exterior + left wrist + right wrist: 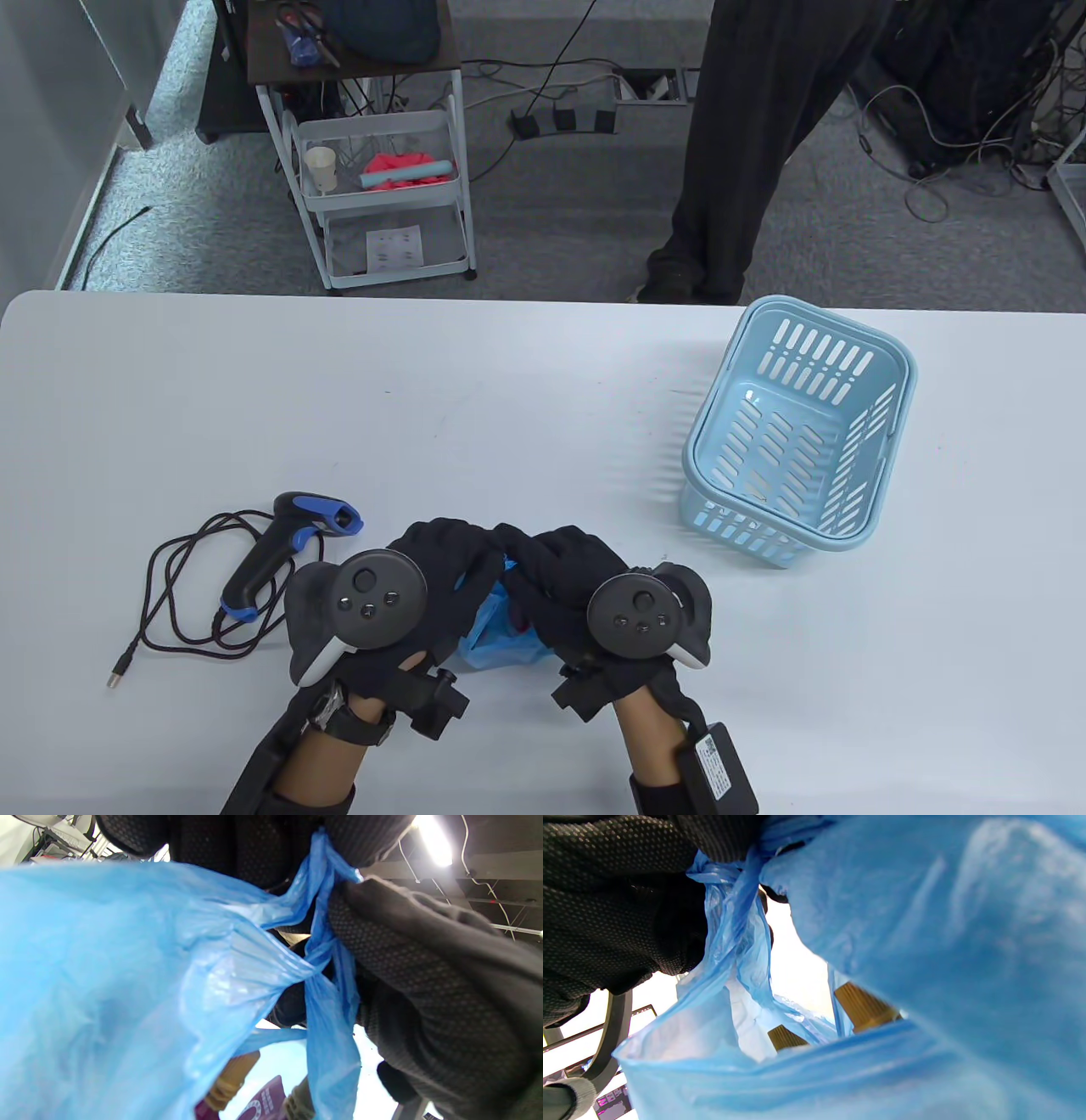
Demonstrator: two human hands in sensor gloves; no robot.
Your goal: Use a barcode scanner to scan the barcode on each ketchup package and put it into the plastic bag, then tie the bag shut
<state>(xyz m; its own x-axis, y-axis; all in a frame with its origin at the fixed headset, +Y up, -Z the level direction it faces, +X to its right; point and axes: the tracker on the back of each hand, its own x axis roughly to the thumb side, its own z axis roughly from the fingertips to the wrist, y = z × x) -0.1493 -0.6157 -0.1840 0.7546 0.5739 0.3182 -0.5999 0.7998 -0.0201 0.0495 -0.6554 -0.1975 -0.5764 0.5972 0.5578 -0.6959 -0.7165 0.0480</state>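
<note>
Near the front edge of the tabletop (543,382), a little left of its middle, the thin blue plastic bag (501,632) sits between the two gloved hands. The left hand (399,594) and the right hand (594,594) meet above it, each with fingers (403,942) curled round a twisted handle strip of the bag, so the strips cross in a first knot that pulling apart would probably cinch. Gold-brown ribbed caps (863,1005) of the ketchup packages show through the bag mouth, so packing looks finished. The black and blue barcode scanner (288,543) lies set aside, just left of the left hand, its cable coiled beside it. The empty light-blue slotted plastic basket (797,441) stands towards the right edge.
</note>
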